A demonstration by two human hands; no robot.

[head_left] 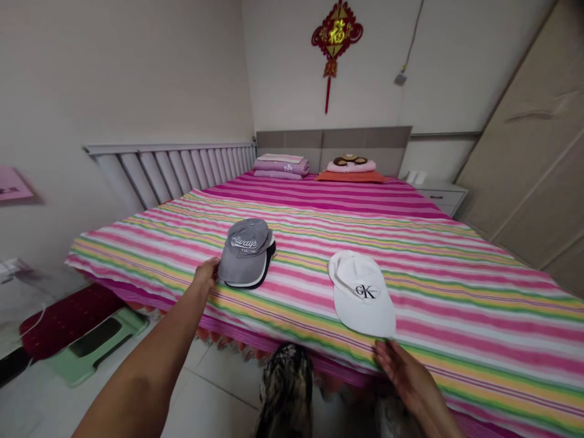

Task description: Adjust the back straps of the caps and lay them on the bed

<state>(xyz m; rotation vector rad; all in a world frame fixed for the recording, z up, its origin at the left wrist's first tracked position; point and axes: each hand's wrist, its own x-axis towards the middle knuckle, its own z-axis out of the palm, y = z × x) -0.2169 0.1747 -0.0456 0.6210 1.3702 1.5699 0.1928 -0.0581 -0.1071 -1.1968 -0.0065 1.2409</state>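
A grey baseball cap [249, 243] with white lettering lies on the striped bed, on top of a dark cap [269, 258] that shows only along its edge. At the left side of the grey brim, my left hand [207, 274] has its fingers closed against the edge; part of them is hidden. To the right lies a white baseball cap [358, 277] with black letters, its brim toward me. Just below that brim, my right hand [404, 368] is open, fingers stretched out and holding nothing. Its fingertips are close to the brim; contact is unclear.
The bed [292, 204] has a striped sheet hanging over its front edge. Folded bedding [280, 167] and a pillow stack [351, 170] lie by the headboard. A radiator [182, 170] lines the left wall. A green stool [98, 347] stands on the floor at left.
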